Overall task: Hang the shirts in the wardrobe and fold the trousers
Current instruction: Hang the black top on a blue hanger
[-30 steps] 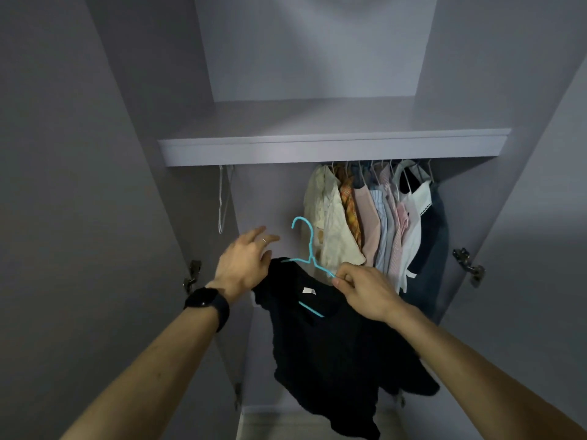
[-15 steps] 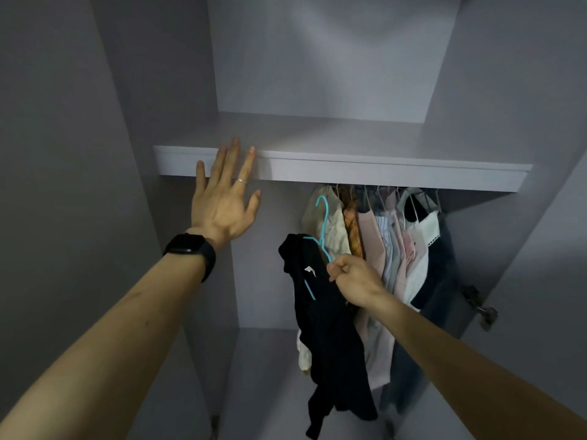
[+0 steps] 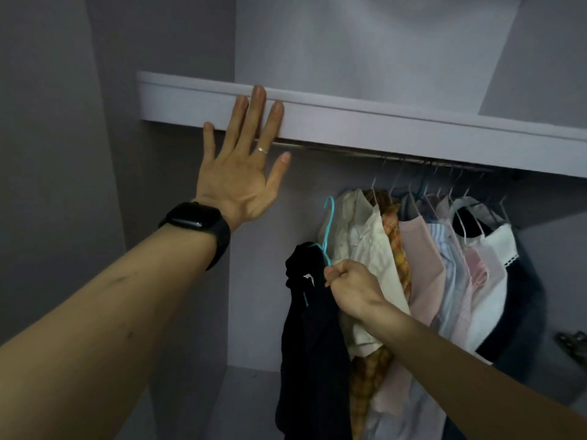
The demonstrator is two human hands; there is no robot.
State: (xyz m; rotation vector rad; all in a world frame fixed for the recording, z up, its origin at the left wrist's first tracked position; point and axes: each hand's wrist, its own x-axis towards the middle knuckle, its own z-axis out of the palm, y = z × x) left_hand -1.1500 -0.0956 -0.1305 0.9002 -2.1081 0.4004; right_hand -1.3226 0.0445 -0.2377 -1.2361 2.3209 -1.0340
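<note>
Left hand (image 3: 241, 179) is flat and spread out, with the fingers straight and the fingertips pressed against the front edge of the wardrobe shelf (image 3: 381, 125). There's a black watch (image 3: 197, 220) on that wrist and a thin ring (image 3: 262, 150) on one finger. Right hand (image 3: 352, 287) is curled into a fist around the neck of a teal hanger (image 3: 328, 223), gripping it just under the hook. A black shirt (image 3: 314, 344) hangs off that hanger in a long, bunched-up drape. The hook points up but isn't on the rail (image 3: 397, 157), it sits lower, just left of the row of clothes already hanging there. That row goes cream shirt (image 3: 371, 249), orange plaid shirt (image 3: 395, 246), pink top (image 3: 419, 255), pale blue striped shirt (image 3: 444, 258), white top with a lace trim (image 3: 495, 249), then something dark (image 3: 524, 296) at the far right. A metal door hinge (image 3: 571, 341) shows at the right edge.
</note>
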